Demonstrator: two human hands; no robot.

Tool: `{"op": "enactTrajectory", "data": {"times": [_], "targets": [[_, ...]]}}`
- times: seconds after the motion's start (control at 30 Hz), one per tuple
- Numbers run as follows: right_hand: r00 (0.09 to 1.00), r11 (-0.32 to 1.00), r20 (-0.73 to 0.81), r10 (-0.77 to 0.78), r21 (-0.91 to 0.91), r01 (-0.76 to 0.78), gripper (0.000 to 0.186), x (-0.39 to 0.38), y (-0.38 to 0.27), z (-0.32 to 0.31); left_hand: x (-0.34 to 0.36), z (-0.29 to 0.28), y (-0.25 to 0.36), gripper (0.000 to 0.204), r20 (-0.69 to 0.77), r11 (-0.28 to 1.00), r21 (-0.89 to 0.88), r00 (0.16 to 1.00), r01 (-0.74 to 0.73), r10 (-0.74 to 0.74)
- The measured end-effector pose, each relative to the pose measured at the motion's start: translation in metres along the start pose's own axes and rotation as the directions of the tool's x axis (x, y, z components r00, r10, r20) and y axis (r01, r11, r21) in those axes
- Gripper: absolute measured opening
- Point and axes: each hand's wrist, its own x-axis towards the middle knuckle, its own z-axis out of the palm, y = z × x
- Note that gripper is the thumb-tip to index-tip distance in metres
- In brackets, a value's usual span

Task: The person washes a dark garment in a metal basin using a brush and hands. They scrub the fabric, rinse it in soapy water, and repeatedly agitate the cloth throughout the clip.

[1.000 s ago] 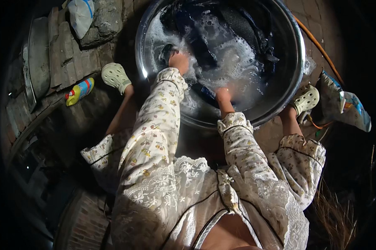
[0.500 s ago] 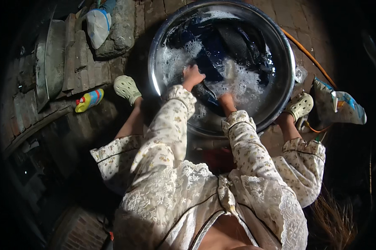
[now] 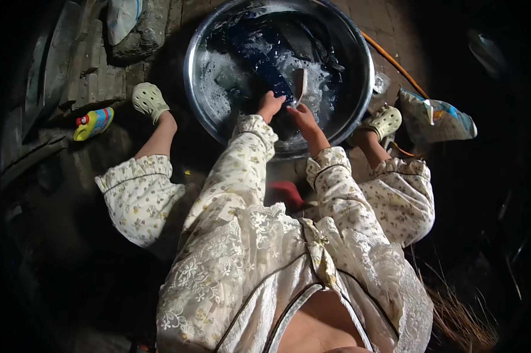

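A wide metal basin (image 3: 191,94) of sudsy water stands in front of me, with dark blue cloth (image 3: 271,73) soaking in it. My left hand (image 3: 271,106) is closed on the near end of this cloth, which stretches away toward the far side. Close beside it, my right hand (image 3: 304,121) has its thumb and fingers bent together at the cloth's near edge. A pale, narrow, long object (image 3: 302,85) rises from just beyond the right fingertips; whether they grip it or the cloth cannot be made out. A blacker piece of fabric (image 3: 304,38) lies partly underwater farther back.
An orange hose (image 3: 395,62) runs past the basin's right side, near a printed plastic bag (image 3: 436,120). On the left are a yellow bottle (image 3: 94,124), a rough stone block (image 3: 145,35) and a whitish bag (image 3: 123,20). My feet in pale clogs (image 3: 150,101) flank the basin.
My right hand has come up out of the suds and drawn close to the left, which keeps the cloth. The pale long object now shows clearly. The whole view has shifted.
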Motion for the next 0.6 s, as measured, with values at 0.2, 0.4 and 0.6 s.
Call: {"op": "enactTrajectory", "data": {"times": [0.2,0.4,0.6], "targets": [[0.992,0.987,-0.027,0.119,0.109,-0.116,0.026,-0.046,-0.02,0.013,-0.037,-0.018,-0.014,0.03,-0.045,0.961,-0.274,0.999,-0.029,0.017],[0.991,0.949,0.077,0.107,0.289,-0.124,0.013,-0.06,-0.005,0.018,-0.057,-0.039,0.004,0.028,-0.076,0.92,-0.344,0.982,-0.188,0.173],[0.996,0.931,0.069,0.061,0.355,-0.082,0.009,-0.084,-0.016,0.011,-0.078,-0.094,0.097,0.073,-0.139,0.89,-0.368,0.962,-0.27,0.235]]}}
